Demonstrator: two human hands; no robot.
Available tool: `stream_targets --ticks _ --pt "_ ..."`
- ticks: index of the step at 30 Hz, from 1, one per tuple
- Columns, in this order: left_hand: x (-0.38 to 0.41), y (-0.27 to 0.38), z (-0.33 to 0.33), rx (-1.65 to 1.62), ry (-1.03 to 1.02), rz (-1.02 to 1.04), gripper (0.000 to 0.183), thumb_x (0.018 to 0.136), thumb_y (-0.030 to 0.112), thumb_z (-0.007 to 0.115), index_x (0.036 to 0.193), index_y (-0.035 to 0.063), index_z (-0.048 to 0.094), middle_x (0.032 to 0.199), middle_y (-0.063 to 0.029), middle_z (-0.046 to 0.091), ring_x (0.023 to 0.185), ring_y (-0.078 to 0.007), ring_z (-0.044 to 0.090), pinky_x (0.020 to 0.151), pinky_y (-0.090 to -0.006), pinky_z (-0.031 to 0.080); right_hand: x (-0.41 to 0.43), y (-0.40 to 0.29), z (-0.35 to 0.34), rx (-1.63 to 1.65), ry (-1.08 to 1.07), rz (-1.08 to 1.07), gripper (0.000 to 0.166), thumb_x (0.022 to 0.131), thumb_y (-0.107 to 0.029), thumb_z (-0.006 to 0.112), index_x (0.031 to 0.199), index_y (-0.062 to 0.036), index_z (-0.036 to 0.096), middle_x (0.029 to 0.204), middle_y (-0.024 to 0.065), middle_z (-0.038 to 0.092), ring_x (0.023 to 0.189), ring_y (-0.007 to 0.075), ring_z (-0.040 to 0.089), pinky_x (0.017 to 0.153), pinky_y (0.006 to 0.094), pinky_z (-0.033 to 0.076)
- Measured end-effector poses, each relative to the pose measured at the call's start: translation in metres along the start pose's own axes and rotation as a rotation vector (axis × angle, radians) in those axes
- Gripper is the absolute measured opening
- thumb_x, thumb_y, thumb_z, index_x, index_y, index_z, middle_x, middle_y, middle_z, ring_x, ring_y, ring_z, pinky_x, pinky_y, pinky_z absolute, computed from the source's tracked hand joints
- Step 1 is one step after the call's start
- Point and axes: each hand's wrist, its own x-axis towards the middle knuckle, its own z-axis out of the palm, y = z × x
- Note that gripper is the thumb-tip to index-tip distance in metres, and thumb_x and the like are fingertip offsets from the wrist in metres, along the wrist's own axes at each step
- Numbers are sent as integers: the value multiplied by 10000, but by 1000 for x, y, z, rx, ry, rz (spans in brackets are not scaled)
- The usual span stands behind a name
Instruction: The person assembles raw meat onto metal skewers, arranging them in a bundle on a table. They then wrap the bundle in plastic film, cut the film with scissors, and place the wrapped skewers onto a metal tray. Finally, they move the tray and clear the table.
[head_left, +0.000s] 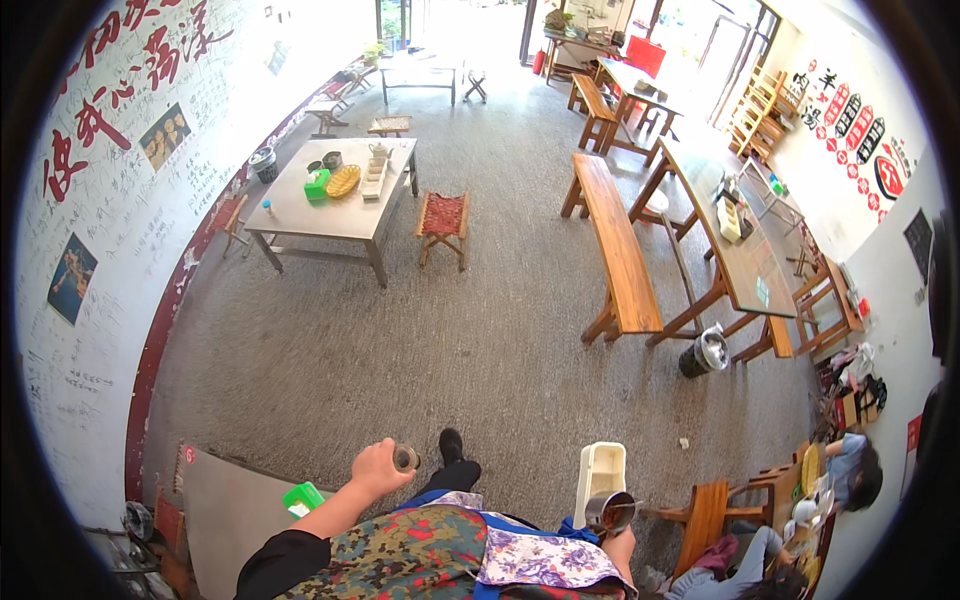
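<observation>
My left hand is wrapped around a small glass jar, held in front of me over the floor. My right hand, partly hidden, grips a round metal cup with dark reddish contents and what looks like a thin handle sticking out. Just beyond the cup is a cream plastic condiment box with compartments. It seems to be carried with the cup; its support is hidden. Below my left forearm, a green tissue box stands on a grey table.
A steel table bears a yellow basket and a teapot. A red folding stool is beside it. To the right are a wooden bench, a long table and a bin. Two people sit at the lower right.
</observation>
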Motion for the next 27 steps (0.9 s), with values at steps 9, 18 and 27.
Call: stream_targets --ticks 9,18,27 --pt "152 -14 -54 -90 -6 -21 549 678 456 767 960 47 533 948 -157 634 928 -352 618 767 -461 511 97 -167 52 -98 -105 -76 243 834 -86 590 1063 -18 635 943 243 671 959 412 634 787 433 498" --pt "264 -68 -116 -191 110 -263 542 704 459 765 965 45 531 939 -170 620 909 -340 622 738 -453 514 213 -377 140 -37 -302 -371 229 832 -111 593 1039 -25 639 952 237 675 968 395 644 808 420 497" --pt "312 -132 -161 -259 311 -698 529 703 412 784 968 41 516 905 -169 600 855 -348 618 728 -464 505 337 -594 320 -163 -521 -689 206 817 -73 542 1001 -22 618 945 258 658 961 438 615 822 479 489"
